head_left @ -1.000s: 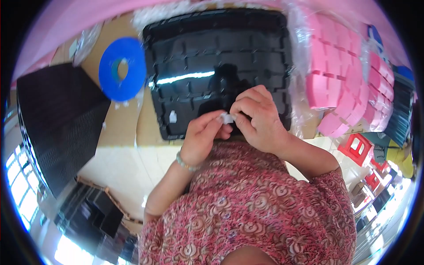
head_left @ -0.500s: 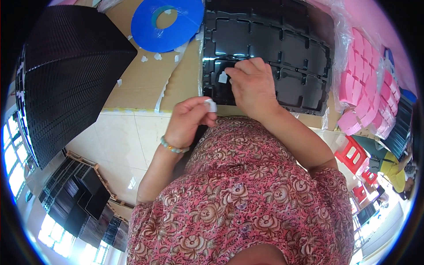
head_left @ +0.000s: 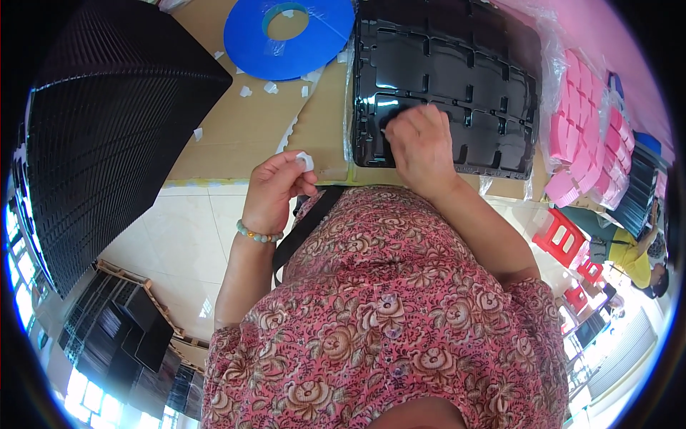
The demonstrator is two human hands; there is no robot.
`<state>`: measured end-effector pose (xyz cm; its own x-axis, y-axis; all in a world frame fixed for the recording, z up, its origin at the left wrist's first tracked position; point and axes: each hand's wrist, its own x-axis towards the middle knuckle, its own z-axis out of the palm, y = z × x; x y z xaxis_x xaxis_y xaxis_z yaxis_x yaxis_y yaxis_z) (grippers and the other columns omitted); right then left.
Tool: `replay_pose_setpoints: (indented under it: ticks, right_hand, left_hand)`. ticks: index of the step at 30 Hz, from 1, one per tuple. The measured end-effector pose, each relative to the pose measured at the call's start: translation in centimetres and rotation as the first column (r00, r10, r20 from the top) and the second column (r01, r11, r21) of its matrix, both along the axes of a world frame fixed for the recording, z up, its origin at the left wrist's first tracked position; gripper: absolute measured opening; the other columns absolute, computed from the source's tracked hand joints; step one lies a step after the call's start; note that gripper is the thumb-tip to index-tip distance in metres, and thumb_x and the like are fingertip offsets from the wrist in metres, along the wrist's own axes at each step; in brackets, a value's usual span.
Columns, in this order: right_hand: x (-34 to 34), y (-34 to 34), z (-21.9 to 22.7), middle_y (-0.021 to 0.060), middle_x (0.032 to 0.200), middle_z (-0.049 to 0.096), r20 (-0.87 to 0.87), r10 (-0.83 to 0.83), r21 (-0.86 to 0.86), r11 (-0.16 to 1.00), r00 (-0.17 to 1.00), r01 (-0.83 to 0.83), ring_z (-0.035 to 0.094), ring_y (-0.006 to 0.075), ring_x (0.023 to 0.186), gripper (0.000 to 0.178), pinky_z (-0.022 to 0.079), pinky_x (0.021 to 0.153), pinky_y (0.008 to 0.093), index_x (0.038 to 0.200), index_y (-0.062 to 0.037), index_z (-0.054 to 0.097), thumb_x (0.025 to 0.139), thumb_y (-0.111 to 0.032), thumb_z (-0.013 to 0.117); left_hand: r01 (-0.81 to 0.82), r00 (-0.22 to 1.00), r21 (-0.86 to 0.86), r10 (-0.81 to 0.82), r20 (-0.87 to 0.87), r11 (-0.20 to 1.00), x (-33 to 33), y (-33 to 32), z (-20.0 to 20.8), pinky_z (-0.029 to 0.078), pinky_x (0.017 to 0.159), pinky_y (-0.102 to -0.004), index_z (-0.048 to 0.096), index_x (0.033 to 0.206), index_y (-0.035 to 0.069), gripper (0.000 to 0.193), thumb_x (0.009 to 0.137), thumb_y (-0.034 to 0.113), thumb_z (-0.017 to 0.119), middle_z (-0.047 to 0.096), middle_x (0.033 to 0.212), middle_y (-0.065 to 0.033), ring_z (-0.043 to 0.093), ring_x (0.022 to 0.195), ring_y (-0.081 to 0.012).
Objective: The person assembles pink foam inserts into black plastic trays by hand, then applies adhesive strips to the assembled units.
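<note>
Between the thumb and fingers of my left hand [head_left: 275, 184] is a small white piece of paper or tape [head_left: 305, 161], held just off the table's front edge. My right hand [head_left: 425, 149] is over the near left part of a glossy black moulded plastic tray [head_left: 486, 93]. Its fingers are bunched together and point down toward the tray's surface. What they pinch, if anything, is hidden and slightly blurred. To the left of the tray lies a flat blue ring-shaped reel [head_left: 246, 39], with a strip of clear tape on it.
A tall stack of black ribbed trays [head_left: 136, 93] stands at the left. White scraps [head_left: 270, 87] lie on the brown cardboard table cover [head_left: 214, 143]. Pink foam pieces [head_left: 579, 107] in clear film are at the right. A red plastic stool [head_left: 559, 238] and a person in yellow [head_left: 630, 259] are beyond.
The white piece seen at my right fingertips no longer shows; that hand stays down at the tray. My left hand has shifted left with its white piece. The tray and reel appear further right.
</note>
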<state>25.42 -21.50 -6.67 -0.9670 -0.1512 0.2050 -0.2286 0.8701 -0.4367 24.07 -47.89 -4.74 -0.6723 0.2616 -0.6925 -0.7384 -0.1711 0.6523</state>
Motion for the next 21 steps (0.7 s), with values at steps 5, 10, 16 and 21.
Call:
replay_pose_setpoints:
  ticks: [5,10,16,21]
  right_hand:
    - [2.0,1.0,2.2,0.0051,0.080,0.059,0.064,0.134,-0.389,0.916,0.989,-0.099,0.053,0.0252,0.081,0.009,0.041,0.072,0.0348,0.081,-0.0084,0.062,0.074,-0.003,0.065]
    - [-5.7,1.4,2.8,0.0064,0.079,0.062,-0.031,-0.142,-0.514,0.851,0.989,0.106,0.053,0.0249,0.076,0.005,0.043,0.072,0.0345,0.079,-0.0071,0.062,0.079,-0.003,0.063]
    - [-23.8,3.1,1.0,0.0096,0.089,0.068,-0.188,-0.445,-0.151,0.894,0.876,0.422,0.062,0.0305,0.087,0.017,0.044,0.086,0.0427,0.085,-0.0091,0.069,0.085,-0.021,0.057]
    - [-28.8,5.8,-0.5,0.0127,0.104,0.068,0.167,-0.502,0.103,0.865,0.849,0.491,0.061,0.0291,0.107,0.025,0.045,0.090,0.0467,0.097,-0.0094,0.070,0.085,-0.025,0.054]
  left_hand:
    - [0.185,0.982,0.066,-0.187,0.014,0.980,-0.9,1.7,0.1,0.054,0.063,-0.0273,0.064,0.101,-0.001,0.017,0.092,0.011,0.058,0.066,0.081,-0.0070,0.063,0.066,-0.0130]
    - [0.200,0.928,-0.112,-0.225,-0.296,0.973,-8.6,6.3,0.9,0.049,0.060,-0.0237,0.066,0.098,-0.002,0.019,0.091,0.013,0.057,0.065,0.075,-0.0050,0.060,0.063,-0.0104]
    - [-0.151,0.565,-0.709,-0.528,-0.634,0.689,-28.1,12.5,-0.7,0.051,0.069,-0.0379,0.071,0.086,0.004,0.036,0.087,0.035,0.053,0.070,0.083,-0.0149,0.066,0.073,-0.0266]
    - [-0.292,0.328,-0.927,-0.886,-0.329,0.237,-35.5,16.5,-5.2,0.048,0.087,-0.0467,0.073,0.094,0.011,0.035,0.084,0.037,0.052,0.067,0.100,-0.0185,0.062,0.096,-0.0392]
